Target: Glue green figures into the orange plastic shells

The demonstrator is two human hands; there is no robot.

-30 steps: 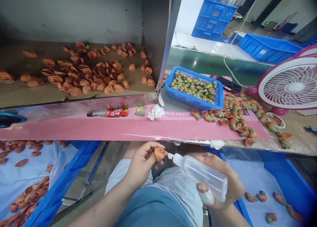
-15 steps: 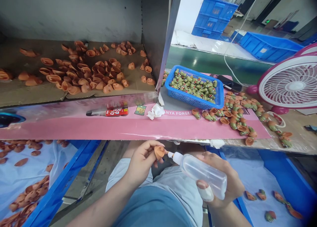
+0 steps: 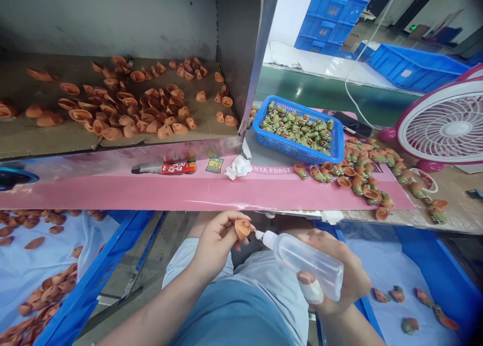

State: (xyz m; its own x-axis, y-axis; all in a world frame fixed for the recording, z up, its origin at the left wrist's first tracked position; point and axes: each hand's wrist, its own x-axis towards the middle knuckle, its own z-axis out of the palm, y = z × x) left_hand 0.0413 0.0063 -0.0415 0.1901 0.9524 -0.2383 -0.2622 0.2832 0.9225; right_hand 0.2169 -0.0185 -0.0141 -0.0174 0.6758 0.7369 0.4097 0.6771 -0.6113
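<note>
Between the thumb and fingers of my left hand is a small orange hollow piece, held over my lap. My right hand is wrapped round a clear squeeze bottle with a white cap, its thin nozzle pointing left. The nozzle tip is beside the piece; whether they touch I cannot tell. A white covering is on the right thumb. On the pink mat ahead, several green pieces with orange tops lie at the right.
Loose orange pieces fill the cardboard-lined booth. Green pieces lie in a blue basket. Crumpled tissue and a red glue tube rest on the mat. A fan stands right. Blue bins flank my legs.
The nozzle tip has shifted slightly against the orange piece, which is turned a little in my left fingers. Both hands stay in nearly the same place; the view has shifted slightly.
</note>
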